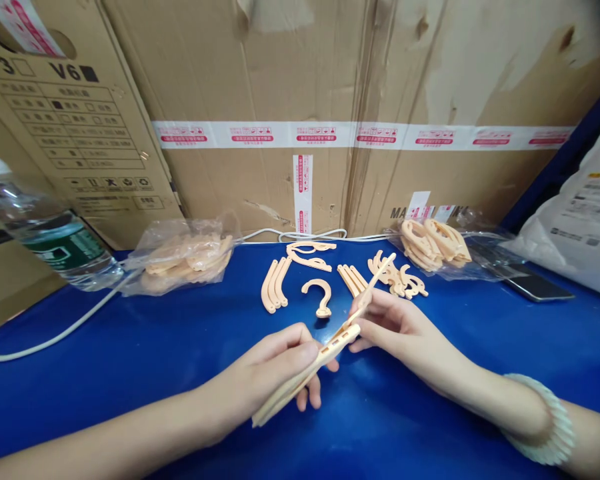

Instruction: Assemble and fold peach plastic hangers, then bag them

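Note:
My left hand (275, 373) is closed around a flat peach plastic bar (300, 380) with slots near its upper end, held slanted above the blue table (130, 360). My right hand (395, 327) pinches a thin peach plastic strip (377, 280) whose lower end meets the slotted end of the bar. Just beyond the hands lie loose peach pieces: a hook-shaped part (320, 293), a group of curved strips (275, 283), a curved piece (307, 255), straight strips (353, 277) and a small heap of hooks (403, 280).
Two clear bags of peach parts lie at the left (185, 257) and right (440, 243). A water bottle (50, 233) lies at far left. A white cable (55, 337), a phone (535, 287), a white bag (580, 227) and cardboard boxes (300, 100) border the table.

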Demonstrator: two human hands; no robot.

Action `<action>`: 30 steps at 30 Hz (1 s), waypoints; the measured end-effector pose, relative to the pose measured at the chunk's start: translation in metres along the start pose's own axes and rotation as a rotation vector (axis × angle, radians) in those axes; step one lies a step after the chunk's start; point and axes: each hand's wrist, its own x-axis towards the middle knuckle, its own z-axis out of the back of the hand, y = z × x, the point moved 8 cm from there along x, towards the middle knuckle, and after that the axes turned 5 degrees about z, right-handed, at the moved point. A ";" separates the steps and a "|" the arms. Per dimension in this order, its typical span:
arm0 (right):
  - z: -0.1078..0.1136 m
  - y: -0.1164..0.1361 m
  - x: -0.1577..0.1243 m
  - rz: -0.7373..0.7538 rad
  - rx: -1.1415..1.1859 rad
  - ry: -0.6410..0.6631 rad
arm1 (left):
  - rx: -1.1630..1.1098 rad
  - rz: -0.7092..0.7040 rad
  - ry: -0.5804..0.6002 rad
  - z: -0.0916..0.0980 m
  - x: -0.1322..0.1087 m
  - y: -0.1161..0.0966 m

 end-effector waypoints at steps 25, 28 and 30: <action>-0.019 0.036 -0.015 0.574 -0.456 0.183 | 0.548 -0.126 -0.035 -0.010 -0.004 -0.022; -0.025 0.039 -0.024 0.704 -0.569 0.237 | 0.701 -0.181 -0.034 -0.012 -0.007 -0.023; -0.032 0.042 -0.033 0.840 -0.677 0.290 | 0.799 -0.231 -0.030 -0.015 -0.008 -0.025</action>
